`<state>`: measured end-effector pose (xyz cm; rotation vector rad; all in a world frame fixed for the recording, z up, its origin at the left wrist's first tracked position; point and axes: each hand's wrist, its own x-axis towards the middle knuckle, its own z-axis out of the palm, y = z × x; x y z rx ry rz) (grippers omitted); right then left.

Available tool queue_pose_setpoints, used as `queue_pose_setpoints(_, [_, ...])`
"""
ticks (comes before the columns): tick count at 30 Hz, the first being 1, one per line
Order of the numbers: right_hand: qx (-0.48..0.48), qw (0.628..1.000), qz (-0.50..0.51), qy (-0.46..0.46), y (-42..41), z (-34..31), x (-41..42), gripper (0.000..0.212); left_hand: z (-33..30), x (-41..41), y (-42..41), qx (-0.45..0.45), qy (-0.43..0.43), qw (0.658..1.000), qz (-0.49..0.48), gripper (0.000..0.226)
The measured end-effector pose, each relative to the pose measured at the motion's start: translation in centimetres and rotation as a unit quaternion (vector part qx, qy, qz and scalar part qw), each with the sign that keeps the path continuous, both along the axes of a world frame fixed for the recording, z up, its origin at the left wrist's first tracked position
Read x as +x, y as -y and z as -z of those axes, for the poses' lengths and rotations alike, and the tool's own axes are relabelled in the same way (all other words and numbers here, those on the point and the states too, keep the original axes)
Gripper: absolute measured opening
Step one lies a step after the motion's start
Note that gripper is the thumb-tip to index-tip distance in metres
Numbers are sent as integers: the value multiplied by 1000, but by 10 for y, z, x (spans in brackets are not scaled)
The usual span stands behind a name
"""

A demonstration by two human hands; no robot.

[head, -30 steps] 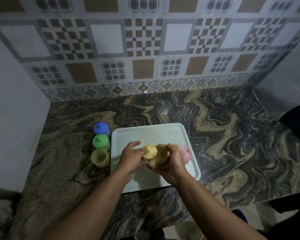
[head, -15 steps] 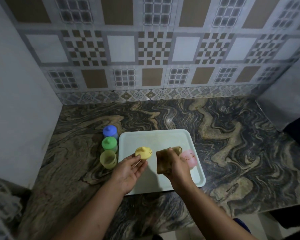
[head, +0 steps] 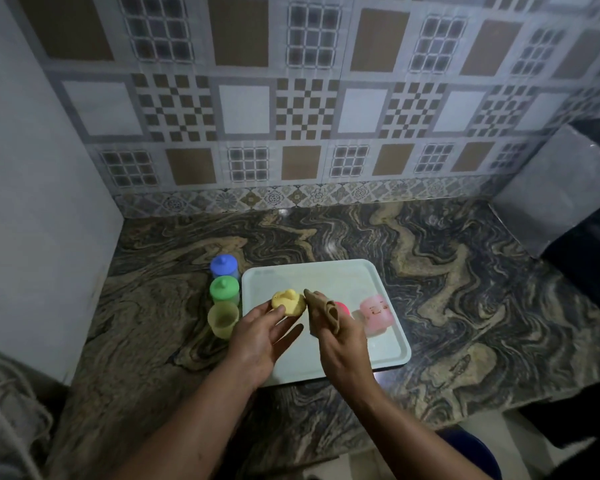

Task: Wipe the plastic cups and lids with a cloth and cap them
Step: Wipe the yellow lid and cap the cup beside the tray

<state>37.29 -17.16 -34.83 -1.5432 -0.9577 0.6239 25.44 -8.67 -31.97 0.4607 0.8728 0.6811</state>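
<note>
My left hand (head: 260,336) holds a yellow lid (head: 288,302) by its fingertips over the white tray (head: 329,368). Just right of it, my right hand (head: 343,344) grips a brown cloth (head: 323,311). An uncapped yellow cup (head: 223,319) stands on the counter left of the tray. Behind it stand a green-lidded cup (head: 224,289) and a blue-lidded cup (head: 224,265). A pink cup (head: 376,313) lies on its side in the tray, and a pink lid (head: 343,309) peeks out behind the cloth.
The marbled stone counter (head: 465,306) ends at a front edge near me. A white wall (head: 42,237) closes the left side and a tiled wall the back. A grey box-like object (head: 561,195) stands at the far right.
My hands have come apart: the cloth has left the yellow lid, and my left hand has carried the lid slightly left. The pink lid now shows behind the cloth.
</note>
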Motion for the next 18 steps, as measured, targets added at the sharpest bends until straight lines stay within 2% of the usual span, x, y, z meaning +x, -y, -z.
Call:
queue_pose_setpoints(2, [26,985,-35,166,7,11,-2,45,-4,-6,-2,21,1,999,31,24])
queue_pose_setpoints(3, [33,976,-53,206,8,11,-4,47,-6,-9,-3,28,7,998,48,24])
queue_pose_setpoints(5, [24,976,-69,204,4,4,-7,43,-9,-22,-7,34,18,997,72,24])
queue_pose_setpoints(7, [-51,990,-64,113,-8,-12,-5,36,-12,-37,-9,36,29,994,95,25])
queue_pose_setpoints(9, [-114,990,-28,-83,-20,-29,-4,36,-13,-51,-10,32,43,993,101,24])
queue_pose_setpoints(10, [-108,987,-9,-121,-20,-35,-7,36,-12,-56,-12,32,44,994,92,24])
queue_pose_setpoints(11, [-77,994,7,-79,-16,-37,-12,35,-10,-59,-14,32,39,996,75,24])
queue_pose_setpoints(12, [-32,999,14,9,-9,-35,-21,35,-9,-62,-17,37,33,997,60,25])
queue_pose_setpoints(14, [38,986,-26,162,3,-28,-41,39,-10,-64,-19,57,29,996,58,27])
queue_pose_setpoints(15, [51,977,-61,199,5,-20,-49,44,-11,-64,-18,67,32,995,67,26])
queue_pose_setpoints(16, [50,974,-84,204,3,-10,-56,46,-13,-66,-17,73,38,994,76,26])
queue_pose_setpoints(18, [42,985,-87,145,-9,-9,-59,45,-15,-72,-19,78,42,992,92,25])
